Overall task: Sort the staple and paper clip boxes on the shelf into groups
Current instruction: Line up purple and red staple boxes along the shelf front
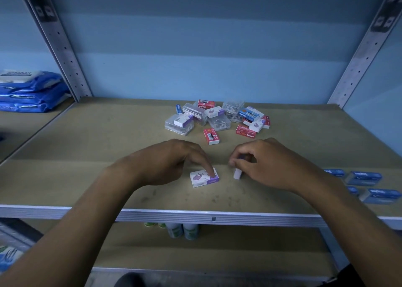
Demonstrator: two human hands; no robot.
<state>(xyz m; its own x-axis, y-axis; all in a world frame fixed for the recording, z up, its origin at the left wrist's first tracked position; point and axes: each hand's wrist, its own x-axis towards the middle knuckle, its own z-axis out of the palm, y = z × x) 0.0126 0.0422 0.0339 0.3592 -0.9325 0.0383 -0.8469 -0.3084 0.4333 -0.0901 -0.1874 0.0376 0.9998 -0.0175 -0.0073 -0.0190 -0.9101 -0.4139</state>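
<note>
head view: left hand [174, 156] presses a fingertip on a flat white-and-purple cardboard box [204, 177] on the brown shelf [87, 145]; right hand [261, 162] fingers pinch a second small white box [237, 174] just beside it.

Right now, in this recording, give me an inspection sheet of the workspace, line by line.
Surface: tan shelf board, scuffed near the front edge.
Job's things: purple-and-white box lying flat; mixed pile of red, blue, purple and clear boxes behind; blue boxes grouped at right.
Clutter: nothing seen.
Grippers: left hand touches the purple-and-white box with a fingertip; right hand pinches a small white box.
Cables: nothing seen.
Surroundings: blue packs on the neighbouring shelf; bottles below.
</note>
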